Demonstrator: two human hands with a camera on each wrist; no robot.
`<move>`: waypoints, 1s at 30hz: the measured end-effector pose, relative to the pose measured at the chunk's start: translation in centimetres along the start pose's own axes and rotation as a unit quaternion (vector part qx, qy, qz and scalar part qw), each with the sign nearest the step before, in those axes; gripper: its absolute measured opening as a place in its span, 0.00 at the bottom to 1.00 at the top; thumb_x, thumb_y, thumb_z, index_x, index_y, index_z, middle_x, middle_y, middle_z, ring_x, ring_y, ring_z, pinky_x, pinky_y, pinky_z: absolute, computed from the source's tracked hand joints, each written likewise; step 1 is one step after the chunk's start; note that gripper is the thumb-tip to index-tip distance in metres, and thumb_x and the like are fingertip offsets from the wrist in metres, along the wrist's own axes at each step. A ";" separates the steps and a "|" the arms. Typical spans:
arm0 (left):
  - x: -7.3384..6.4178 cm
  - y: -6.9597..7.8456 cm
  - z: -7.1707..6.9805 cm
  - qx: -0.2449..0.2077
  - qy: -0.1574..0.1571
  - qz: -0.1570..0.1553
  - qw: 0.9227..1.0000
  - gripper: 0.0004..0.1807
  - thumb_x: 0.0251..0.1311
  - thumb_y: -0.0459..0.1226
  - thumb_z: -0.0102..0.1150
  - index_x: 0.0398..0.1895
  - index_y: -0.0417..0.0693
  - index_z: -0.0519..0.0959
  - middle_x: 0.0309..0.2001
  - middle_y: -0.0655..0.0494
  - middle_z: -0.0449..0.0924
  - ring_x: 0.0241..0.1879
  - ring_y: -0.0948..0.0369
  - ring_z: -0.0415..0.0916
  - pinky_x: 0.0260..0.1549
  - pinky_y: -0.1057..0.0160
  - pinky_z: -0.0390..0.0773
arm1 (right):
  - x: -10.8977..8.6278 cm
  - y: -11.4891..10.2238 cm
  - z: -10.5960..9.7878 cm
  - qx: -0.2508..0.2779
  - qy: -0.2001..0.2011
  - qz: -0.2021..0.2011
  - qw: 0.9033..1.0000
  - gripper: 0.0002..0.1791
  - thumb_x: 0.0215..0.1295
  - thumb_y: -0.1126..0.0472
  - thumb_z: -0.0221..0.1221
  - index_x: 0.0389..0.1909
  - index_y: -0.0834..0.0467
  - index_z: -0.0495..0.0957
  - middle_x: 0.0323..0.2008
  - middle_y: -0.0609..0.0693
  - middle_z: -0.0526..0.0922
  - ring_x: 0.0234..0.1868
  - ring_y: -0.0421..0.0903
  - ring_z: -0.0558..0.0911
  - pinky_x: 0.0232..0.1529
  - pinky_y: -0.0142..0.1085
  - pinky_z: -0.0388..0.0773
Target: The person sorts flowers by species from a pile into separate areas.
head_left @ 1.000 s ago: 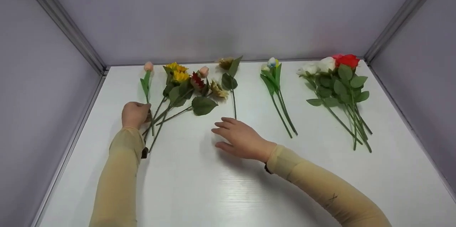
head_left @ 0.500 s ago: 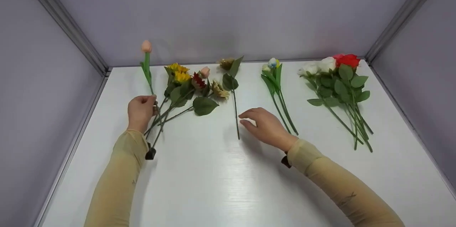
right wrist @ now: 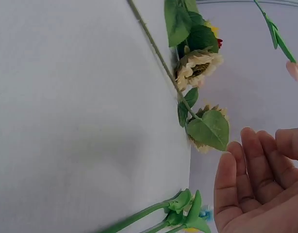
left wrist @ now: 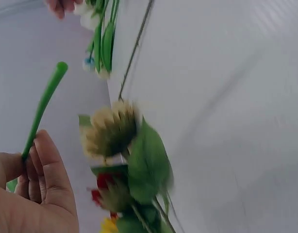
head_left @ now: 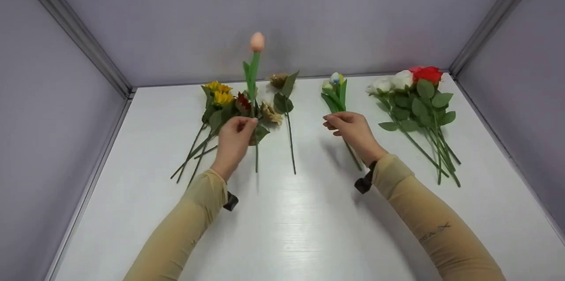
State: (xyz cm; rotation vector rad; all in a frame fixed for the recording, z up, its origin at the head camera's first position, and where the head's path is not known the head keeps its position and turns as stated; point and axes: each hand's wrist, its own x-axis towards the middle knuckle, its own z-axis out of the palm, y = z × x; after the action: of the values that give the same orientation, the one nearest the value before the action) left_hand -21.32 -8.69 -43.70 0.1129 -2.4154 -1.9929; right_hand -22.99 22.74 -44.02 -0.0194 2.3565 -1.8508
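The peach tulip [head_left: 253, 76] stood upright in the air above the tabletop [head_left: 287, 228], overlapping the sunflowers [head_left: 222, 97] in the head view. My left hand [head_left: 234, 143] pinched its stem between thumb and fingers, below the leaves. I judged it light, the stem stiff yet springy and smooth, the petals and leaves easily bent; mid-stem appeared the proper hold. My right hand [head_left: 354, 133], fingers relaxed, held nothing, near the tulip bunch [head_left: 337, 98]. The left wrist view showed the stem's rounded lower end but no peach bloom; the right wrist view, my vacant palm, which the head view concealed.
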 end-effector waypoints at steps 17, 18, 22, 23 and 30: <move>-4.5 0.0 9.9 -0.064 -0.161 0.028 0.984 0.11 0.71 0.41 0.63 0.48 0.43 0.82 0.39 0.51 0.82 0.37 0.57 0.81 0.36 0.58 0.86 | -0.2 -3.8 2.2 0.053 -0.036 -0.008 0.998 0.18 0.67 0.50 0.68 0.46 0.62 0.86 0.44 0.57 0.86 0.47 0.53 0.82 0.50 0.46 0.79; -4.8 -0.2 9.8 -0.065 -0.171 0.019 0.983 0.11 0.71 0.41 0.63 0.48 0.42 0.82 0.40 0.51 0.82 0.38 0.57 0.82 0.37 0.58 0.86 | -0.2 -3.8 2.0 0.056 -0.034 -0.008 0.998 0.19 0.68 0.50 0.68 0.46 0.62 0.86 0.44 0.57 0.86 0.47 0.53 0.82 0.50 0.46 0.79; -6.4 -1.1 9.6 -0.061 -0.219 -0.022 0.974 0.11 0.69 0.37 0.65 0.48 0.39 0.82 0.41 0.50 0.84 0.39 0.56 0.83 0.38 0.58 0.86 | -0.1 -3.7 1.2 0.071 -0.018 -0.005 0.997 0.20 0.68 0.49 0.68 0.46 0.63 0.85 0.44 0.60 0.85 0.44 0.52 0.81 0.49 0.46 0.78; -6.8 -1.4 9.6 -0.063 -0.228 -0.032 0.971 0.11 0.68 0.36 0.66 0.48 0.38 0.82 0.41 0.50 0.84 0.40 0.56 0.83 0.38 0.58 0.86 | -0.1 -3.7 1.0 0.074 -0.015 -0.003 0.997 0.20 0.68 0.49 0.68 0.46 0.63 0.85 0.44 0.61 0.85 0.43 0.52 0.81 0.49 0.47 0.78; -8.1 -2.1 9.9 -0.067 -0.235 -0.052 0.968 0.09 0.67 0.33 0.66 0.46 0.37 0.82 0.40 0.49 0.84 0.37 0.56 0.83 0.38 0.59 0.86 | -0.5 -2.5 1.2 0.095 -0.017 0.012 0.995 0.21 0.68 0.50 0.68 0.50 0.63 0.85 0.45 0.61 0.84 0.42 0.50 0.82 0.48 0.42 0.81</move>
State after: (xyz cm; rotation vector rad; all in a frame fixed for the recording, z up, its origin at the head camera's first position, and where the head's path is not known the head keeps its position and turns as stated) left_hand -13.68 1.10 -47.36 -0.2726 -2.5566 -2.4615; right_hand -22.54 21.09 -41.85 -0.0008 2.1397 -2.0377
